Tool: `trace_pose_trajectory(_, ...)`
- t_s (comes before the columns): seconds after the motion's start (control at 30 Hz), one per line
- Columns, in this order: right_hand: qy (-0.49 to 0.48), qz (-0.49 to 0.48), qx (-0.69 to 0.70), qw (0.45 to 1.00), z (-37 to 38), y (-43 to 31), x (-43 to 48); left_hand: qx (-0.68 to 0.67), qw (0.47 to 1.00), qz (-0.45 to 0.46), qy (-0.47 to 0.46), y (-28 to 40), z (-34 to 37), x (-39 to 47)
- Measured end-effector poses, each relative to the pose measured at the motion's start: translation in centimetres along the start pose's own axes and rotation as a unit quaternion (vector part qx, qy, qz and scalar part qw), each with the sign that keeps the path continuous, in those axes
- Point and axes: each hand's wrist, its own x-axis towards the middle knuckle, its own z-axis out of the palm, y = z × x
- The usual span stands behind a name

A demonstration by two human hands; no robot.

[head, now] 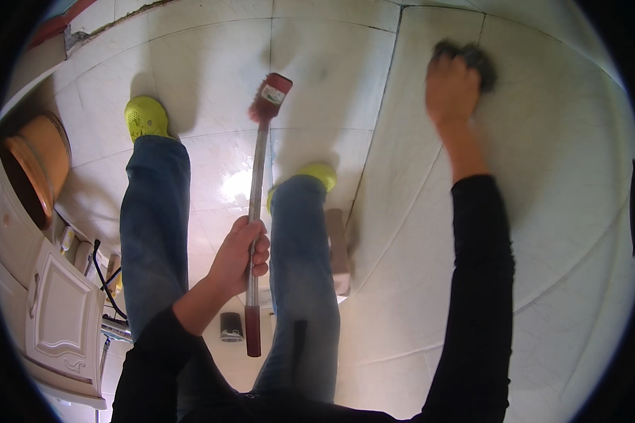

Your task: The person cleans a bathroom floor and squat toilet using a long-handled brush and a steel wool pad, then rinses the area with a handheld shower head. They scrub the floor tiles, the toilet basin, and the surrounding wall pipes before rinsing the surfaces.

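My left hand [238, 259] is wrapped around the metal handle of a long-handled brush [257, 164]. Its dark red head and reddish bristles point away from me above the floor, and the red end grip hangs below my fist. My right hand [451, 92], blurred, reaches far out to the right and presses a dark grey scrubbing pad or cloth [479, 62] against the pale wall tiles [540, 174]. The blur hides what the pad is made of.
Pale floor tiles [328, 69] lie under my yellow-green clogs [146, 117]. To the left are a brown tub [58, 153] and a white cabinet door [63, 312]. A black bin-like container [231, 326] and a pinkish-beige object [339, 254] appear around my legs.
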Motion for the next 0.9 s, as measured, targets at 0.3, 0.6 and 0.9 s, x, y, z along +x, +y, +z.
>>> trace_pose_trajectory(0.3, -0.522, -0.272, 0.109, 0.801, 0.7, -14.7, -25.4, 0.013, 1.0, -0.004, 0.025, 0.7, -0.9, -0.7)
trace_pose_trajectory(0.6, 0.154, 0.062, 0.007, 0.986, 8.2, -4.1, 4.7, 0.029, 0.997, 0.009, 0.068, 0.4, -1.4, -0.3)
trace_pose_trajectory(0.9, -0.37, -0.116, 0.136, 0.912, 12.3, -21.7, -20.3, -0.01, 0.995, -0.023, 0.095, 1.5, -1.0, -1.0)
